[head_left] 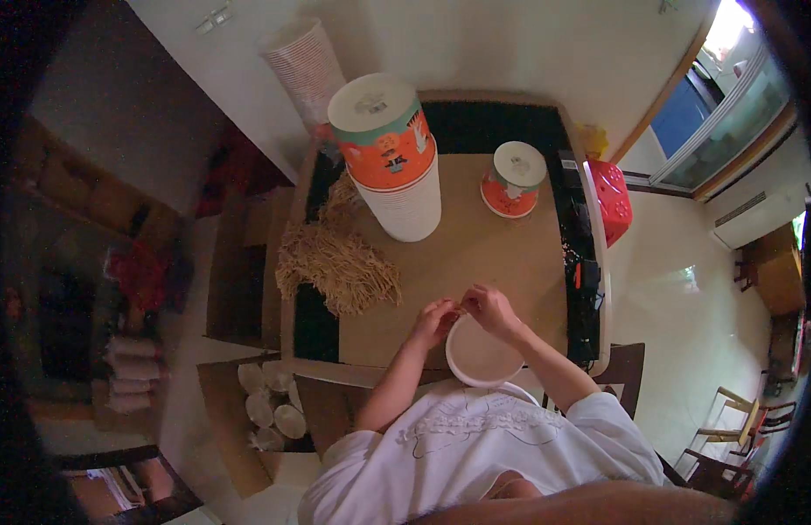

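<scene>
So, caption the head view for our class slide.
Left hand and right hand meet at a white bucket, tan cords nearby.

And now a white tee (pixel 510 464) w/ short slvs. (pixel 603 429) ending approx. nr. the elbows is seen, its front crossed by a textured pale trim band (pixel 484 428) and thin dark curved lines (pixel 417 456), L hand (pixel 435 323) & R hand (pixel 490 310) shown bare.

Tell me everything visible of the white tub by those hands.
The white tub is round, apparently paper or plastic, with pale rim, plain inside and open mouth facing the viewer. It is at the near edge of the table, by the white shirt. The left hand and right hand meet at its far rim; contact is unclear.
</scene>
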`<action>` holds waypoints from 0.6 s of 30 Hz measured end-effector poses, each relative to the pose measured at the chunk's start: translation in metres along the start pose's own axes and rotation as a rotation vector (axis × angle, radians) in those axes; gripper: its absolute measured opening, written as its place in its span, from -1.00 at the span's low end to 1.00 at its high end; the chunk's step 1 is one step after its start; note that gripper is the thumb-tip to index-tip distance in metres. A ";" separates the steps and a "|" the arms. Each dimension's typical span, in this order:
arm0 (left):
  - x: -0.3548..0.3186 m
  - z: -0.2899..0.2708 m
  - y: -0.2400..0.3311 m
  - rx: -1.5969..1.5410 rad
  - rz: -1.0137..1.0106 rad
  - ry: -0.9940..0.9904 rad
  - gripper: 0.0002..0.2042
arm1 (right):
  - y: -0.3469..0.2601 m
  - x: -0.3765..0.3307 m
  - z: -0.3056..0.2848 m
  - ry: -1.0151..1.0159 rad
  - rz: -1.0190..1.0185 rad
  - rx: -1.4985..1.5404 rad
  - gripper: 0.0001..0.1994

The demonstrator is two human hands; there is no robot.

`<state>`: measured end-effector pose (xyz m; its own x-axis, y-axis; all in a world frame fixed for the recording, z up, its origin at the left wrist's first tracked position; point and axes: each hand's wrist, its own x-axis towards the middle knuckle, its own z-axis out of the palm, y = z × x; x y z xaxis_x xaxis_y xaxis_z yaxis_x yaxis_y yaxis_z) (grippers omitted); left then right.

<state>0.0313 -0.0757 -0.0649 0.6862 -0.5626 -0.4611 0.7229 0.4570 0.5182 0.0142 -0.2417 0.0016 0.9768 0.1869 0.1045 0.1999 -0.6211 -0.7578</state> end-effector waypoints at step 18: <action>0.010 -0.028 -0.016 -0.045 -0.117 0.093 -0.81 | -0.015 -0.021 0.031 0.441 -0.058 -0.231 -0.90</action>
<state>0.0288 -0.0686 -0.0980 0.6000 -0.5484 -0.5824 0.7999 0.4239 0.4249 -0.0116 -0.2127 -0.0087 0.8931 -0.0830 0.4422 0.2174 -0.7809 -0.5856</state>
